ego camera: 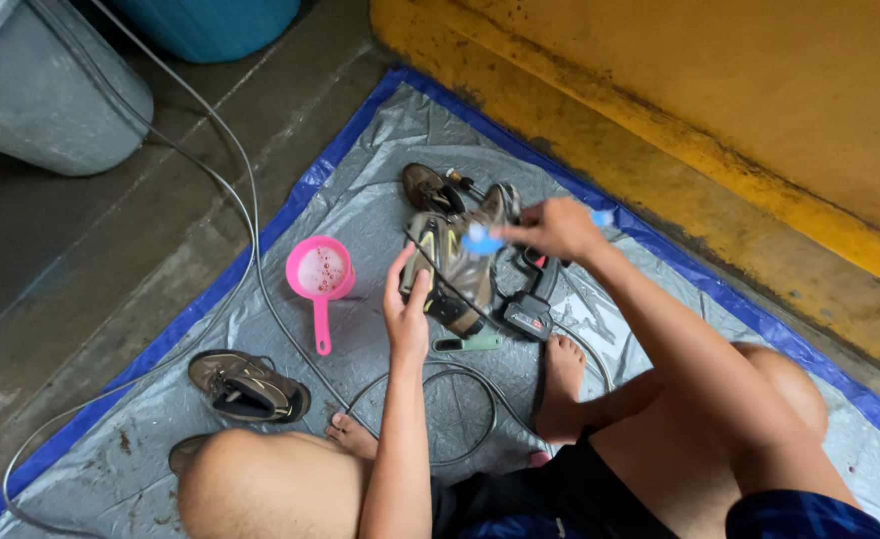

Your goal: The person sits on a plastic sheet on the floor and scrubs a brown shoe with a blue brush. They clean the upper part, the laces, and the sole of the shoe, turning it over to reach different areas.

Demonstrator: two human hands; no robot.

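A shoe (pixel 452 265) is being held upright over the tarp (pixel 141 439), roughly at its middle, between a pink scoop (pixel 320 271) on the left and a black device (pixel 530 314) on the right. It is being steadied by the left hand (pixel 405 324), whose fingers are being wrapped around its heel end from below and closed on it. A brush (pixel 482 240), blurred blue, is being gripped in the right hand (pixel 558 228), fingers being kept clamped on its handle, and its head is being held against or just above the upper; which of the two cannot be told. The shoe is being judged light but awkward: the sole is likely stiff, the fabric upper soft and yielding, and, if wet, the whole is apt to be slippery, so it is best being taken at the firm heel or sole rather than by the laces or tongue. It is being seen as a low, laced trainer in worn brown and grey with pale yellow-green trim, dirty in places. Its mate (pixel 248 387) is lying on its own at the tarp's lower left, well apart, beside a grey hose (pixel 250 230).
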